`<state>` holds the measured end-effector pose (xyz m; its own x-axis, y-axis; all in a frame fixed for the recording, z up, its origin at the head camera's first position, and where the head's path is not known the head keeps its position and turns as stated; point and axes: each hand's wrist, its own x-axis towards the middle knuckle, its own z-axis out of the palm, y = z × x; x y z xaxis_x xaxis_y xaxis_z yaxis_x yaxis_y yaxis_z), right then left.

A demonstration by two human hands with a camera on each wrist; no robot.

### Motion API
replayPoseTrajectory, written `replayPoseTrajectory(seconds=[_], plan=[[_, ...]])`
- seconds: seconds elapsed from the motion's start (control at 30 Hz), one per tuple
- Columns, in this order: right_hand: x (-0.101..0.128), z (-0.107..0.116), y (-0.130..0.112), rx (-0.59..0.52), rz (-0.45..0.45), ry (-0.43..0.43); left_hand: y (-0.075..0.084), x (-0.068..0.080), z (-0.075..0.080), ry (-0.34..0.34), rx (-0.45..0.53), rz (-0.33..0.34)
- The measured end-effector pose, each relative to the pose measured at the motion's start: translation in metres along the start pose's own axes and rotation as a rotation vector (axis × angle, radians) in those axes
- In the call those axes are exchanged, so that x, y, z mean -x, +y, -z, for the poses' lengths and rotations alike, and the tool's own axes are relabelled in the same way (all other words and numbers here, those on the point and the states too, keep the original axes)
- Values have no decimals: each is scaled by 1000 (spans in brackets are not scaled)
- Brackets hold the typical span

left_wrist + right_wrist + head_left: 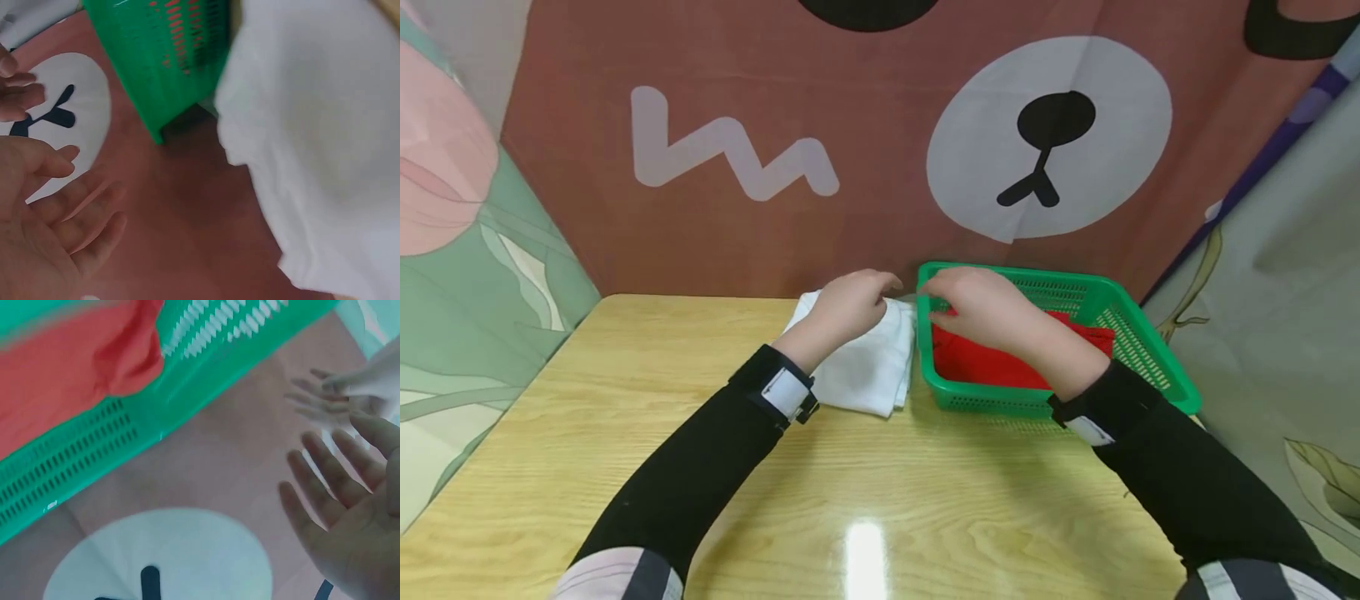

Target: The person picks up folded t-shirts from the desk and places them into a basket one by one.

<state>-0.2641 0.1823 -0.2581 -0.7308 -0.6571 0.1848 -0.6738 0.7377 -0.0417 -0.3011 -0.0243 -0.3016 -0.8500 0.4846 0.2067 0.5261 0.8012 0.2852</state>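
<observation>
My left hand [852, 305] is above a folded white cloth [867, 367] on the table, its fingers relaxed and holding nothing. In the left wrist view the same hand [50, 219] shows spread fingers, apart from the white cloth [325, 137]. Over the left end of a green plastic basket [985, 398] hovers my right hand [981, 307], also holding nothing. Its fingers are loosely extended in the right wrist view, where the palm [356, 531] faces the camera. Red cloth [985, 360] lies inside the basket, partly hidden by my right hand and forearm.
The wooden table [700, 467] runs up to a brown hanging cloth [865, 225] with a printed bear face. A patterned curtain [1285, 275] hangs close to the basket's right side. Another floral cloth [482, 308] borders the table's left edge.
</observation>
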Motion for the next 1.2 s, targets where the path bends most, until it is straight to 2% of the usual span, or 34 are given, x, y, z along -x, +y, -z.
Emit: replayPoseTrajectory(seconds=[0.13, 0.23, 0.37, 0.6, 0.7, 0.83, 1.03, 1.2], plan=[[0, -16, -14, 128, 192, 114, -14, 14, -3, -1, -34, 29], [-1, -28, -25, 229, 300, 164, -26, 24, -7, -2, -56, 45], [-3, -41, -40, 317, 395, 181, -39, 35, -11, -23, -70, 40], [-5, -67, -62, 368, 530, 196, -58, 57, -20, -55, -97, 69], [-4, -79, -68, 375, 539, 137, -64, 65, -24, -83, -106, 82], [-3, -93, -74, 377, 472, 27, -72, 75, -28, -119, -132, 89], [0, -116, -77, 364, 308, -108, -81, 88, -35, -181, -221, -14], [2, -127, -75, 332, 263, -164, -83, 98, -37, -236, -219, -63]])
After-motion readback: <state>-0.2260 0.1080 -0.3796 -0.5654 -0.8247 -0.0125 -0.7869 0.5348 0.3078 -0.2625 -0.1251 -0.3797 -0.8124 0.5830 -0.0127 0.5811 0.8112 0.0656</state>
